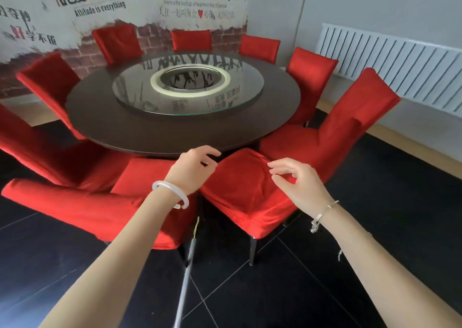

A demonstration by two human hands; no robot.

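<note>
Hovering over the red chair [240, 192], left hand [193, 170] and right hand [298, 185] are released, grasping nothing.

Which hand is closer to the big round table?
Left. The left hand is right by the near edge of the round table; the right hand hangs farther back, over the red chair seat.

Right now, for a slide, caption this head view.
Left hand and right hand reach toward a red fabric-covered chair beside a round dark table.
</note>
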